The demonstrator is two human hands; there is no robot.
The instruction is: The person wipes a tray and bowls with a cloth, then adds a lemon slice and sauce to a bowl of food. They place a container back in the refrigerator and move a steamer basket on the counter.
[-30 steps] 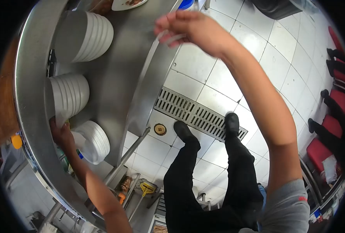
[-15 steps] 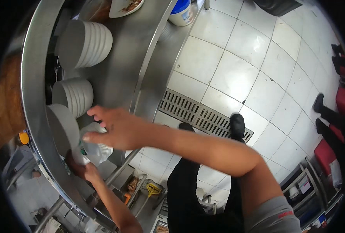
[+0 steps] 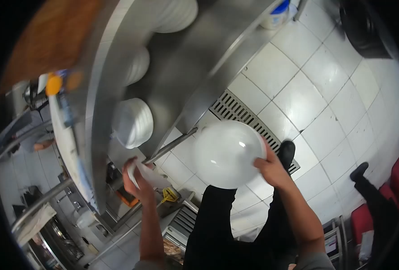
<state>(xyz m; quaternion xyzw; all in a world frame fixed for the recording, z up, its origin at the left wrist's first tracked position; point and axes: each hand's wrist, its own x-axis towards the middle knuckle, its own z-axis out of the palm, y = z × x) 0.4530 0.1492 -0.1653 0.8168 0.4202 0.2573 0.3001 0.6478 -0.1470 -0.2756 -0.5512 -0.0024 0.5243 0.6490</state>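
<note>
My right hand point(image 3: 272, 165) grips the rim of a white bowl point(image 3: 226, 153), thumb on the side facing me. The bowl is held in the air over my legs and the floor, clear of the steel shelf. In my left hand point(image 3: 138, 182) is a thin white cloth or paper point(image 3: 151, 175), its fingers closed round it, to the left of the bowl and apart from it. Near that hand, on the shelf, stands a stack of small white dishes point(image 3: 138, 123). Further along the shelf are more white bowl stacks point(image 3: 138, 65), partly blurred.
A steel shelf unit point(image 3: 177, 81) runs along my left, with a metal rail point(image 3: 172, 145) by its near end. A blue-lidded tub point(image 3: 276, 18) stands on the lower shelf. A floor drain grate point(image 3: 240, 112) crosses the tiles. At the right are another person's legs point(image 3: 374, 193).
The large bowl has left the shelf and is now in my right hand, over my legs. That hand was open and reaching before. My left hand has drawn away from the shelf; the view has turned.
</note>
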